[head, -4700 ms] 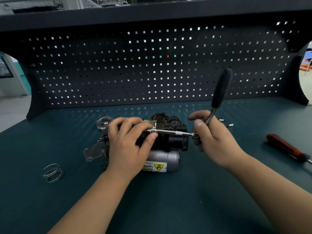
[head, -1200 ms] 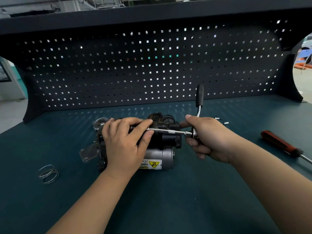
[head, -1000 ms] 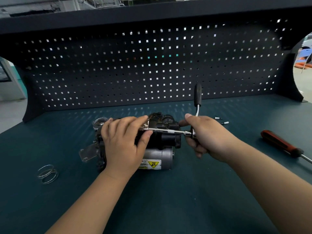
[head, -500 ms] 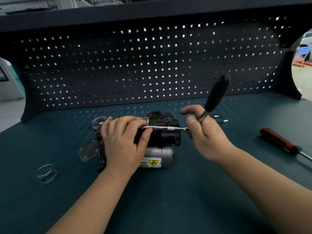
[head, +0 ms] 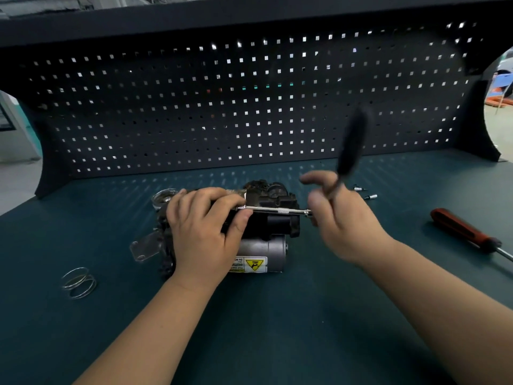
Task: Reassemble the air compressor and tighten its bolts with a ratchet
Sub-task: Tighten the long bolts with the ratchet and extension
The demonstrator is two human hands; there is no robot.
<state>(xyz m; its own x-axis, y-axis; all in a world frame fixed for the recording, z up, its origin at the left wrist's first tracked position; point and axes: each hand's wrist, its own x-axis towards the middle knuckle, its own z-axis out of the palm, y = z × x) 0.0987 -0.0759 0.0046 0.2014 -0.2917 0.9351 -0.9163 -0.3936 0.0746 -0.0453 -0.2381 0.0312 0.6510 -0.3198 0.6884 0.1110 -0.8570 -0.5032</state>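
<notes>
The air compressor [head: 268,218], black on top with a silver cylinder and a yellow warning label, lies on the green bench. My left hand [head: 204,229] presses down on its left half and covers that part. A thin silver extension bar [head: 273,210] runs from under my left thumb rightward to the ratchet head. My right hand [head: 337,218] grips the ratchet at its head, with the index finger stretched out. The black ratchet handle [head: 352,145] points up and slightly right, blurred by motion.
Two small bolts [head: 365,193] lie behind my right hand. A red-handled screwdriver [head: 462,232] rests at the right. A wire spring [head: 79,282] sits at the left, and a clear round cap [head: 163,197] lies behind the compressor. A black pegboard [head: 249,107] backs the bench.
The ratchet handle has swung back and forth about the extension bar; it now stands up again, tilted right. My left hand has kept its hold on the compressor.
</notes>
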